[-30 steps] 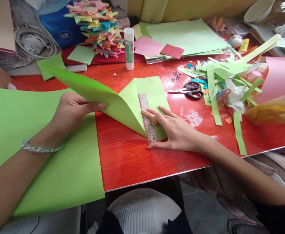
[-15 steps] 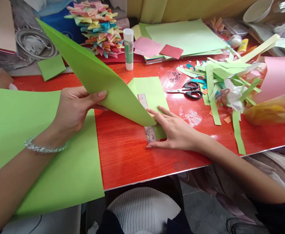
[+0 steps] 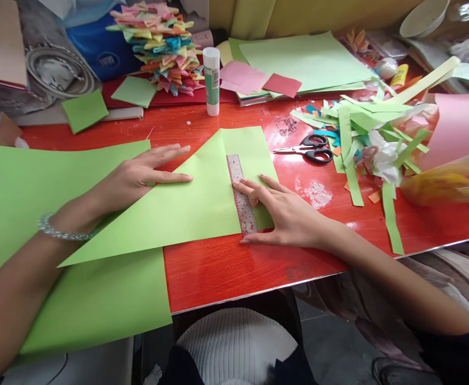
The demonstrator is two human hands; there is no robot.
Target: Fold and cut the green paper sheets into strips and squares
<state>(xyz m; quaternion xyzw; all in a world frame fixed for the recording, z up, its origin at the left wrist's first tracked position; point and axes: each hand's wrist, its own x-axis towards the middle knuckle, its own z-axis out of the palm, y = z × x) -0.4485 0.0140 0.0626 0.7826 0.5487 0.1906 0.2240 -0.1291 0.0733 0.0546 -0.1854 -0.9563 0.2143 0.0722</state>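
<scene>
Right hand (image 3: 284, 213) rests spread on the ruler (image 3: 244, 207), left hand (image 3: 128, 182) spread over green paper (image 3: 194, 208)

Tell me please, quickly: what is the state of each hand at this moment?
Left hand: open, over the folded green paper, holding nothing.
Right hand: open, resting on the ruler, not gripping it.

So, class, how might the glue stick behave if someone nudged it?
The glue stick would probably tip easily, since it stands upright, tall on a narrow base. Once down, its round body would likely roll, as the table looks flat and glossy.
</scene>
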